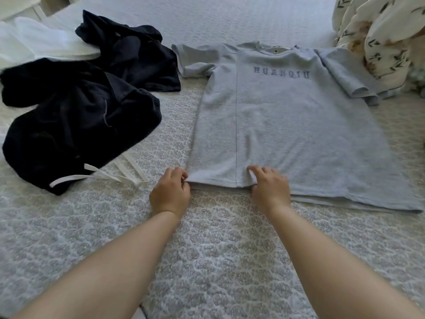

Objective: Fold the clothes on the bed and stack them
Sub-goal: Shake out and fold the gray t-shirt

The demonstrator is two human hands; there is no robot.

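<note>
I am looking down at a bed [218,261] covered with a pale quilted spread. A grey T-shirt [287,125] lies flat and face up in front of me, its collar away from me, its hem nearest me, and blue lettering across the chest. Its sleeves are spread out to either side; the one on the right lies close to a bunched floral duvet [379,40].

My left hand [170,194] pinches the near left corner of the hem, fingers curled around the fabric edge. My right hand [270,187] grips the hem further along, thumb tucked under and fingers curled on top. Both hands hold the left part of the hem only; the right part of the hem lies loose on the bed.

To the left, a heap of dark clothes [76,111] lies crumpled, white drawstrings [103,174] trailing from it, with a white garment [43,42] behind. None of these is folded yet.

I judge the risks this way. If I lift or fold from this hold, the loose right side may drag and wrinkle, giving a crooked fold. Pulling the hem unevenly could skew the shirt so that the sleeves no longer lie straight. The right sleeve could also catch on the duvet. The dark heap lies near the shirt's left sleeve, so a sideways fold might snag it.
</note>
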